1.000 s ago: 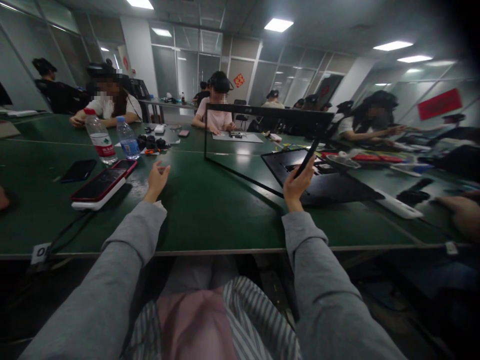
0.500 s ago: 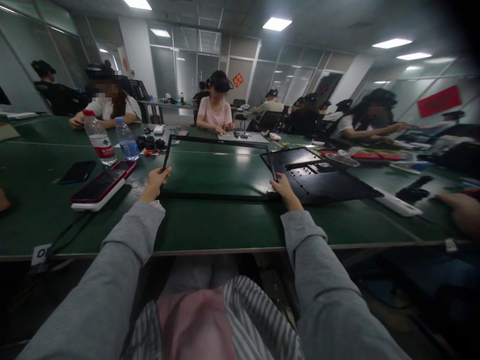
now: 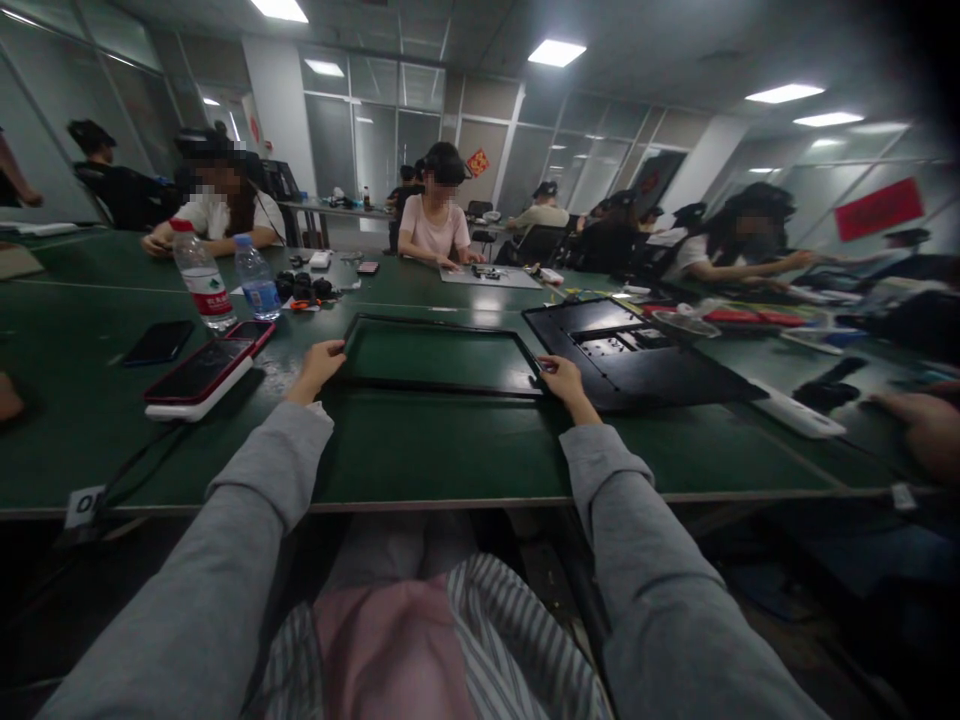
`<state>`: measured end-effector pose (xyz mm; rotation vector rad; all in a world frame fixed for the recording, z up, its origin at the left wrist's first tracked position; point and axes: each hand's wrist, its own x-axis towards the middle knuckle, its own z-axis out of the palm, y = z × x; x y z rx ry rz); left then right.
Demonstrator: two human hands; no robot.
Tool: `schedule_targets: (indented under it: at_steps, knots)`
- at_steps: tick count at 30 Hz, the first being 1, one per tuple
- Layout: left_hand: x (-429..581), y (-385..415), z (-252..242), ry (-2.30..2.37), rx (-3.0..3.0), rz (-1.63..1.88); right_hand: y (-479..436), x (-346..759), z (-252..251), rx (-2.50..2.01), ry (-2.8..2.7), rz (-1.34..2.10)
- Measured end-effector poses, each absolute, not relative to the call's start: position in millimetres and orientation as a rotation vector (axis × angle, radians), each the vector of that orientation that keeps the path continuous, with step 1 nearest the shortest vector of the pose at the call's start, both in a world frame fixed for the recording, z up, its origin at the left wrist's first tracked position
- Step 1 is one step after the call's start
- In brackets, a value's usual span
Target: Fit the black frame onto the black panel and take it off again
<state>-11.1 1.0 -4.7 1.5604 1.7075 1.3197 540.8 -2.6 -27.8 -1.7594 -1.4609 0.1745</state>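
A thin black rectangular frame [image 3: 442, 386], like a monitor bezel, spans the space between my hands just over the green table. My left hand [image 3: 321, 366] grips its left side, fingers closed round the edge. At the opposite side my right hand [image 3: 561, 377] pinches the frame's right edge. Through the frame's opening the green tabletop shows. Just right of my right hand lies a black plastic panel [image 3: 660, 365], like a monitor's back cover, with a cut-out showing metal parts.
On the left are a red-capped bottle [image 3: 204, 280], a blue-capped bottle [image 3: 256, 280], a dark phone [image 3: 158, 343] and a red-edged phone [image 3: 201, 372] on a white block. A white bar [image 3: 799, 412] lies right. Another person's hand [image 3: 922, 425] is at far right; people sit opposite.
Both hands have lowered the black frame; its far edge has tipped down, so it now lies nearly flat at the tabletop. The black panel has stayed in place.
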Motion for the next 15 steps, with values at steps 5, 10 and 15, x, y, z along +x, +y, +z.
schedule_targets:
  at_steps: [5,10,15]
  knots:
    - [-11.4,2.0,-9.6,1.865,1.755,1.127,-4.7,537.9,-28.3,-1.779,-1.409,0.170]
    - [-7.9,4.3,-11.4,1.920,1.834,1.044,-6.8,535.2,-28.0,-1.783,-1.371,0.162]
    - [4.4,0.9,-7.6,1.871,1.969,0.979,-7.3,534.6,-27.5,-1.758,-1.412,0.203]
